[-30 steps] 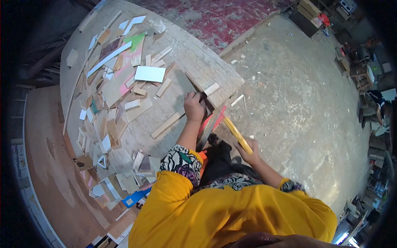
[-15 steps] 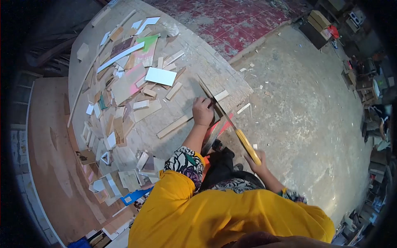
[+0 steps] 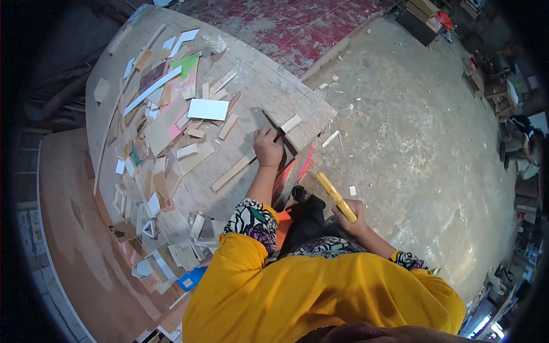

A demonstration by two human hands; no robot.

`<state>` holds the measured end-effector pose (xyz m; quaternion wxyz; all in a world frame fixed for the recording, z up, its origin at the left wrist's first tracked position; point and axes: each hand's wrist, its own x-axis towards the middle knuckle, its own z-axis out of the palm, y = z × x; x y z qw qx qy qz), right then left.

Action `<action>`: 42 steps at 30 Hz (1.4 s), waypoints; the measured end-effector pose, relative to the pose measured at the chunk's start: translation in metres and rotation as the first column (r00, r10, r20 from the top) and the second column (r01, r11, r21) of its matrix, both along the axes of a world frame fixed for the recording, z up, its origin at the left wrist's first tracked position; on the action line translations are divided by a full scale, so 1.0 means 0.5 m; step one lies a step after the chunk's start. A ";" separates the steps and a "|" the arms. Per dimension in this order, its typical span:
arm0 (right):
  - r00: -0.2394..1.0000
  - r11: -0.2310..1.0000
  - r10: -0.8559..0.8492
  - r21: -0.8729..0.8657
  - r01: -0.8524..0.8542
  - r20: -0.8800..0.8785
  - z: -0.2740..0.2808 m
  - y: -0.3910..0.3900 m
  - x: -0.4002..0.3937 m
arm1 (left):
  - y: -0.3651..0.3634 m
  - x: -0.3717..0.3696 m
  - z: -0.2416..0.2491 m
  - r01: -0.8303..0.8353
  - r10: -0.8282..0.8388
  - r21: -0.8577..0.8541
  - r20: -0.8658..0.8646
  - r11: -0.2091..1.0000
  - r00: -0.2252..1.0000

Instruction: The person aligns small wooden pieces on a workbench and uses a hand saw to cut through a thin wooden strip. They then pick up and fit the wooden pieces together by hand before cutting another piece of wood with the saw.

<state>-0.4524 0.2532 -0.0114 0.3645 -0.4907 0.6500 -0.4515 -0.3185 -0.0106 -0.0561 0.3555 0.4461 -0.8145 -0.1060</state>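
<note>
A long, thin wooden strip (image 3: 231, 174) lies slantwise near the edge of the wooden worktop. My left hand (image 3: 267, 147) is closed over it, fingers curled round the wood, with the strip's short end showing past the fingers. In my right hand (image 3: 353, 216) is a handsaw, gripped by the rear of its yellow handle (image 3: 337, 198). Its dark blade (image 3: 291, 144) runs across the strip just beside my left fingers, its tip beyond the wood. My left hand partly hides where blade and strip meet.
Wood offcuts, including a white rectangular piece (image 3: 208, 109), cover the left side of the worktop (image 3: 257, 68). Small scraps lie on the concrete floor (image 3: 412, 143) to the right. A cardboard box (image 3: 420, 17) stands at the upper right, with clutter along the right wall.
My right hand has drawn the saw slightly back toward me, and its blade now looks narrower. My left hand keeps its hold on the strip. The whole view has shifted a little.
</note>
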 end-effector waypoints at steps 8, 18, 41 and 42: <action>0.999 1.000 -0.010 0.028 0.009 0.037 0.034 -0.013 0.006 | 0.000 0.003 0.000 -0.045 0.045 0.010 -0.014 0.999 0.999; 0.992 0.992 -0.122 -0.031 0.123 0.009 -0.003 -0.087 0.028 | 0.006 0.005 -0.001 0.031 -0.032 0.047 0.027 0.998 0.999; 0.996 0.998 0.015 0.058 -0.010 -0.084 -0.001 -0.018 0.008 | -0.016 0.003 0.000 -0.015 0.012 0.060 0.045 0.998 0.999; 0.997 0.998 0.010 0.062 -0.005 -0.078 -0.005 -0.022 0.017 | -0.015 0.009 -0.002 0.002 -0.005 0.065 0.040 0.998 0.999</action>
